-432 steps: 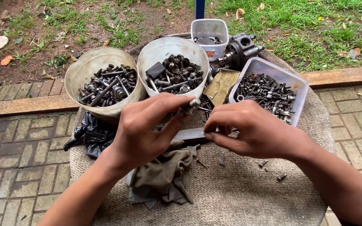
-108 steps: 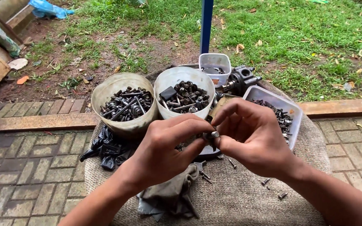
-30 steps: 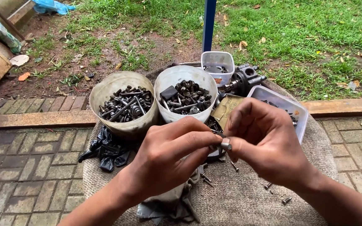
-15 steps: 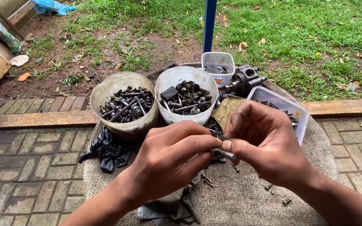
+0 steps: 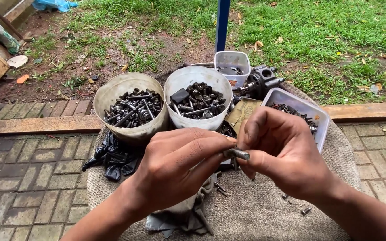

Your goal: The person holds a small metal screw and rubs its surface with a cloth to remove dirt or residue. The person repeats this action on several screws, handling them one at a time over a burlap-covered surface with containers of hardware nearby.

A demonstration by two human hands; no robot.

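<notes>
Both hands meet over the middle of the round table point(image 5: 264, 218). The left hand point(image 5: 175, 167) pinches a small bolt point(image 5: 237, 154) between its fingertips, and the right hand point(image 5: 282, 151) closes its fingers on the bolt's other end. The two buckets point(image 5: 128, 129) at the far edge are full of bolts; a few screws point(image 5: 307, 210) lie loose near the right edge, not yet sorted.

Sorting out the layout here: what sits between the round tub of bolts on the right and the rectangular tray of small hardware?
In the head view, a brownish cardboard packet lies between the round tub and the rectangular tray.

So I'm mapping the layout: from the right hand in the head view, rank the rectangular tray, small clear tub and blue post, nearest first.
From the right hand:
1. Rectangular tray, just behind it, partly hidden.
2. Small clear tub, farther back, left of the tray.
3. Blue post, beyond the tub, on the grass.
</notes>
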